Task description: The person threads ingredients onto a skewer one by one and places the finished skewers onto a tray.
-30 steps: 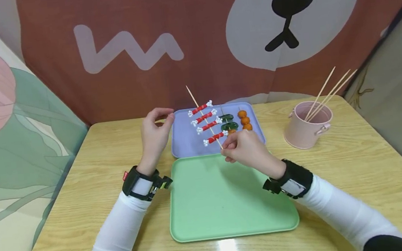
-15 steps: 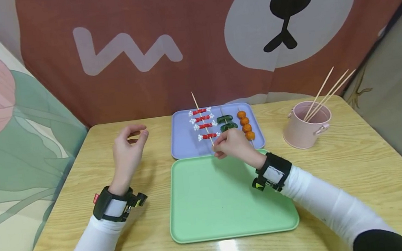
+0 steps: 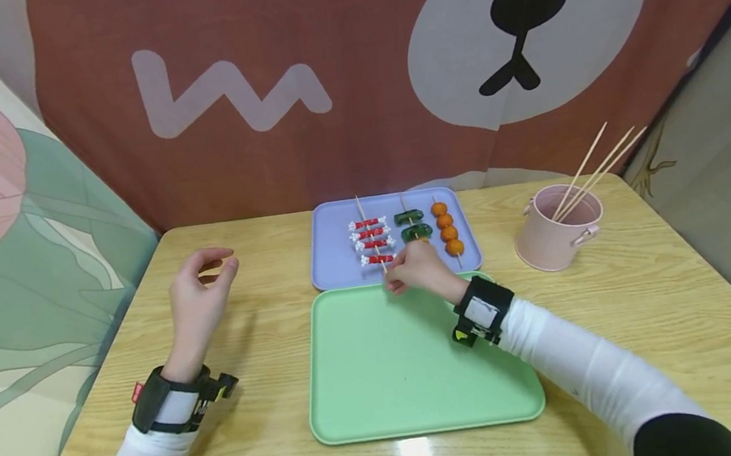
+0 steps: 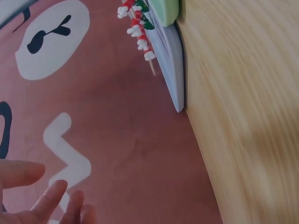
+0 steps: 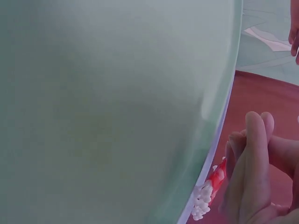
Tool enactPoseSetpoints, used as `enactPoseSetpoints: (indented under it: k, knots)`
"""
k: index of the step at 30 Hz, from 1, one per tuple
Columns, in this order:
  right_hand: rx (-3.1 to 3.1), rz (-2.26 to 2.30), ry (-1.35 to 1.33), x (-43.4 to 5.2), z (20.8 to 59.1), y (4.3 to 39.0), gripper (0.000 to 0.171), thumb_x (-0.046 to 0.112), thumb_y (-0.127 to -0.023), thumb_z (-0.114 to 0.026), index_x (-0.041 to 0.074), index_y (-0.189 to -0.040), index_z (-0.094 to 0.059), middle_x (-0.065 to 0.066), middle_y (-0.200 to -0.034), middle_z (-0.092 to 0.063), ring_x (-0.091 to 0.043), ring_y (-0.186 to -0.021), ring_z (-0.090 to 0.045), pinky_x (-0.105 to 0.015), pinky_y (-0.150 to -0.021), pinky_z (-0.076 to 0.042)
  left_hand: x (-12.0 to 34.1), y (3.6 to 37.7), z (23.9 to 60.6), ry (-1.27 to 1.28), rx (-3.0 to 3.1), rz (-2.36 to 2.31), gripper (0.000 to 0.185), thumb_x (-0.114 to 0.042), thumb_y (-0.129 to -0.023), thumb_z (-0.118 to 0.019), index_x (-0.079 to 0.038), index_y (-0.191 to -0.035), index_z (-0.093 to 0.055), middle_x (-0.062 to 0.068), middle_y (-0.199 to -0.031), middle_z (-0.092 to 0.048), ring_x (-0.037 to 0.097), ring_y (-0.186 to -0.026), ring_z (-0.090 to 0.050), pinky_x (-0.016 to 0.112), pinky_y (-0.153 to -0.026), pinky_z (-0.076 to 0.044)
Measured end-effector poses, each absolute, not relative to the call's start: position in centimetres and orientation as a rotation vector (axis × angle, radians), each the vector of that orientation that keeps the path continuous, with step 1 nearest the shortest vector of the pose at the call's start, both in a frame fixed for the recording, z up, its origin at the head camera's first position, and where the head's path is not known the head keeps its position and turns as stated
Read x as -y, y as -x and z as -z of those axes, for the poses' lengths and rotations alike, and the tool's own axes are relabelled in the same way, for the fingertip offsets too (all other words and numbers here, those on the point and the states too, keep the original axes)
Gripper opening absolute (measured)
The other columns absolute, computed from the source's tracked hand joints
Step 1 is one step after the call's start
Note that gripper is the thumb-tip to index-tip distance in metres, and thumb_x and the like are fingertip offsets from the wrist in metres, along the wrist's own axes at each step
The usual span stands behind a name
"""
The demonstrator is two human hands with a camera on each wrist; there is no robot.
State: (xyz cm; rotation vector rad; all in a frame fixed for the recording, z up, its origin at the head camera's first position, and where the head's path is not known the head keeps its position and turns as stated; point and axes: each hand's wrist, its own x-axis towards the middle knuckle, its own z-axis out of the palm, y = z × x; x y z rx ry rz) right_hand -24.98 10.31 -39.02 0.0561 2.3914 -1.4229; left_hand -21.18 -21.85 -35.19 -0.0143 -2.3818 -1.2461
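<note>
The red-and-white skewer [image 3: 371, 241] is pinched at its near end by the right hand [image 3: 418, 271], low over the purple tray [image 3: 335, 253] at frame centre; its long axis runs up-frame, away from the person; the left hand [image 3: 197, 298] (loosely curled, empty) is held well apart at left.

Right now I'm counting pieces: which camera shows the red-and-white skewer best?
The head view: the red-and-white skewer lies whole on the purple tray, four pieces countable, its near end in the right hand. The left wrist view shows it small and edge-on; the right wrist view shows only one blurred piece.
</note>
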Motion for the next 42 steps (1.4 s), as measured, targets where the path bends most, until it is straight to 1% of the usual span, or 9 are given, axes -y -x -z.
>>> enactPoseSetpoints:
  k: [4,7,16,21,27,35,38,40,42]
  knots:
    - [-2.366,1.420,-0.086,-10.3,39.4,25.1,0.010,0.004,-0.078,-0.072,-0.003,-0.084,-0.067,-0.014,-0.079,-0.071,-0.017,-0.059,-0.069,-0.030,-0.062,-0.058,21.9,20.9,34.9,-0.004,2.396,1.219,0.024,-0.020,-0.090,-0.064,-0.002,-0.107,-0.067,0.012,-0.107,-0.065,0.003,-0.093,-0.051,0.017,-0.075,-0.044]
    - [-2.349,1.429,-0.105,-10.2,39.6,25.2,0.012,0.003,-0.078,-0.072,-0.003,-0.086,-0.067,-0.015,-0.080,-0.070,-0.016,-0.059,-0.069,-0.029,-0.062,-0.058,21.9,20.9,34.7,-0.004,2.398,1.208,0.025,-0.021,-0.090,-0.064,-0.002,-0.107,-0.067,0.012,-0.107,-0.065,0.002,-0.092,-0.050,0.018,-0.076,-0.044]
    - [-2.298,1.468,-0.091,-9.5,39.6,25.3,0.013,0.003,-0.080,-0.071,-0.004,-0.090,-0.068,-0.015,-0.080,-0.071,-0.016,-0.060,-0.069,-0.030,-0.063,-0.058,21.6,20.7,34.5,0.028,2.406,1.213,0.025,-0.020,-0.090,-0.064,-0.001,-0.107,-0.067,0.013,-0.108,-0.065,0.021,-0.097,-0.054,0.022,-0.076,-0.045]
    - [-2.296,1.477,-0.098,-9.3,39.6,25.3,0.011,0.003,-0.081,-0.071,-0.003,-0.089,-0.068,-0.015,-0.079,-0.071,-0.018,-0.061,-0.070,-0.031,-0.064,-0.058,21.5,20.6,34.4,0.022,2.426,1.211,0.025,-0.021,-0.091,-0.063,-0.003,-0.108,-0.067,0.013,-0.108,-0.064,0.021,-0.098,-0.053,0.026,-0.078,-0.046]
    - [-2.290,1.481,-0.079,-9.3,39.6,25.4,0.013,0.003,-0.080,-0.072,-0.004,-0.090,-0.065,-0.015,-0.079,-0.071,-0.019,-0.062,-0.070,-0.032,-0.064,-0.058,21.5,20.6,34.6,0.029,2.444,1.202,0.026,-0.023,-0.091,-0.062,-0.004,-0.108,-0.067,0.013,-0.108,-0.064,0.026,-0.099,-0.055,0.024,-0.078,-0.046]
    - [-2.317,1.446,-0.095,-9.2,39.6,25.4,0.014,0.002,-0.079,-0.072,-0.003,-0.089,-0.064,-0.015,-0.078,-0.070,-0.016,-0.058,-0.068,-0.030,-0.062,-0.058,21.4,20.6,34.7,0.041,2.452,1.199,0.026,-0.023,-0.092,-0.062,-0.004,-0.108,-0.067,0.014,-0.107,-0.064,0.023,-0.098,-0.056,0.024,-0.079,-0.046]
    - [-2.344,1.423,-0.095,-9.2,39.5,25.4,0.012,0.003,-0.079,-0.072,-0.003,-0.088,-0.065,-0.014,-0.078,-0.070,-0.016,-0.058,-0.068,-0.029,-0.062,-0.058,21.4,20.6,34.8,0.040,2.456,1.201,0.026,-0.024,-0.091,-0.062,-0.004,-0.108,-0.067,0.014,-0.107,-0.064,0.023,-0.098,-0.057,0.030,-0.080,-0.048]
    - [-2.360,1.408,-0.096,-9.3,39.4,25.3,0.012,0.003,-0.079,-0.071,-0.002,-0.088,-0.066,-0.014,-0.078,-0.070,-0.016,-0.058,-0.068,-0.028,-0.062,-0.058,21.4,20.6,34.7,0.045,2.461,1.203,0.026,-0.024,-0.091,-0.062,-0.004,-0.108,-0.067,0.014,-0.106,-0.064,0.023,-0.097,-0.058,0.027,-0.079,-0.047]
    - [-2.372,1.397,-0.090,-9.3,39.3,25.2,0.012,0.003,-0.079,-0.071,-0.001,-0.089,-0.066,-0.013,-0.079,-0.070,-0.016,-0.059,-0.069,-0.027,-0.062,-0.058,21.4,20.5,34.7,0.052,2.462,1.209,0.026,-0.024,-0.091,-0.063,-0.004,-0.107,-0.067,0.014,-0.106,-0.064,0.024,-0.097,-0.058,0.028,-0.079,-0.047]
